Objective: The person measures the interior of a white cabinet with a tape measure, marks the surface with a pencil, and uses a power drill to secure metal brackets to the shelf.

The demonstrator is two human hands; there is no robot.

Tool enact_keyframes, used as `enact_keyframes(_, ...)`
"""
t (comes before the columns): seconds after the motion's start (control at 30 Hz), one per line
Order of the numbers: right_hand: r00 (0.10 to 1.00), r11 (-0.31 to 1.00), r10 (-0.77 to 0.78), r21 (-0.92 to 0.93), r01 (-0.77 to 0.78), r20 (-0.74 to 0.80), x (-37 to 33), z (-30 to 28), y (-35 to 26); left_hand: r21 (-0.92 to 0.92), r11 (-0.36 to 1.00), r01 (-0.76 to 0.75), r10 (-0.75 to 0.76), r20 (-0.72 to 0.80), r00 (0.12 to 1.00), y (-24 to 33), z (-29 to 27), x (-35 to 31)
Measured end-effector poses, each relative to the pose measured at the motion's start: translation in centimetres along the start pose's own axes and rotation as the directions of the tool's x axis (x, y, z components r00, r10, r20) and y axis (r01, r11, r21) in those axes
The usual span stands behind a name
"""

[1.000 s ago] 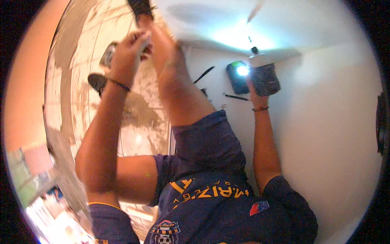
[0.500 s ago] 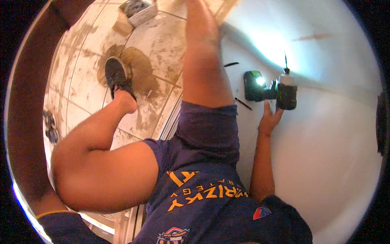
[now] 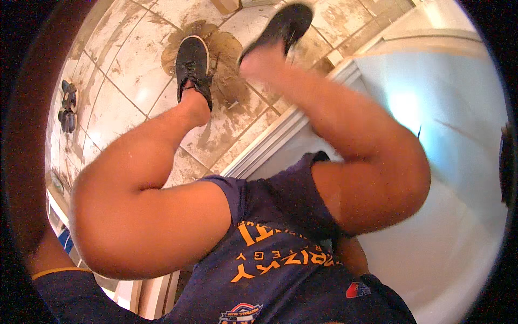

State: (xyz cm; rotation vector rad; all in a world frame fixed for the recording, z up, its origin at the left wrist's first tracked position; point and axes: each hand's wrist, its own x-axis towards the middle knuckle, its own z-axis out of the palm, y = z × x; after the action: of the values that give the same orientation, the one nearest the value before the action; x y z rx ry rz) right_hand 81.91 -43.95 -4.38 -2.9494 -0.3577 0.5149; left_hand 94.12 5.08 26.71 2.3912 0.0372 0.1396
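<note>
My bent right leg (image 3: 372, 135) covers my right hand; just a piece of my right arm (image 3: 350, 256) shows below the thigh. A thin dark drill bit (image 3: 419, 133) sticks up past the knee, while the drill itself is hidden behind the leg. My left arm (image 3: 46, 254) rises along the left rim, and its hand is outside the picture. Both my feet wear black shoes: the left shoe (image 3: 191, 62) rests on the dirty tiles, and the right shoe (image 3: 283, 27) is over the tiles at the top, slightly blurred.
A bright light patch (image 3: 404, 102) falls on the pale surface at right. A door-frame-like track (image 3: 270, 141) divides it from the muddy tiled floor (image 3: 129, 81). A pair of dark shoes (image 3: 68, 108) lies far left. Part of a cardboard box (image 3: 225, 5) shows at the top edge.
My right leg has bent, its knee swinging right and its foot coming into view. It now covers the right hand and most of the drill. The view has shifted a little.
</note>
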Motion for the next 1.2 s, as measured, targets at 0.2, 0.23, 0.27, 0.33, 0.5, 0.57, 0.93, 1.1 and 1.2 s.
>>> enact_keyframes(0.2,0.928,0.921,-0.37,0.142,0.362,0.037,6.5,4.7,-15.8,-0.031,0.999,-0.01,0.012,0.061,0.998,-4.0,1.5,6.6)
enact_keyframes(0.23,0.9,0.89,-0.432,0.186,0.416,0.056,7.4,5.7,-19.5,-0.025,1.0,-0.004,0.005,0.059,0.998,-5.1,2.6,7.7)
enact_keyframes(0.27,0.886,0.875,-0.46,0.198,0.442,0.054,8.4,6.2,-21.7,-0.045,0.998,-0.048,0.05,0.041,0.998,-5.4,3.4,9.8)
enact_keyframes(0.33,0.861,0.847,-0.506,0.224,0.483,0.058,9.7,7.3,-26.0,-0.062,0.99,-0.13,0.131,0.008,0.991,-6.0,5.8,13.6)
enact_keyframes(0.5,0.884,0.887,-0.455,0.143,0.438,0.112,11.3,6.5,-21.2,-0.104,0.914,-0.393,0.381,-0.117,0.917,-6.6,13.4,20.2)
enact_keyframes(0.57,0.902,0.909,-0.416,0.075,0.409,0.12,10.4,5.2,-17.2,-0.185,0.8,-0.571,0.51,-0.294,0.809,-4.2,14.7,20.1)
enact_keyframes(0.93,0.991,0.812,-0.137,-0.572,0.117,0.008,1.3,3.9,3.2,-0.483,0.533,-0.695,0.81,0.051,0.585,4.7,17.9,24.1)
enact_keyframes(1.1,0.973,0.518,-0.232,-0.848,0.112,-0.013,-1.9,5.3,5.6,-0.504,0.562,-0.656,0.773,0.035,0.634,5.5,20.4,21.7)
enact_keyframes(1.2,0.989,0.477,-0.146,-0.877,0.056,-0.017,-3.4,5.4,4.7,-0.578,0.511,-0.635,0.801,0.053,0.596,5.9,19.8,22.3)
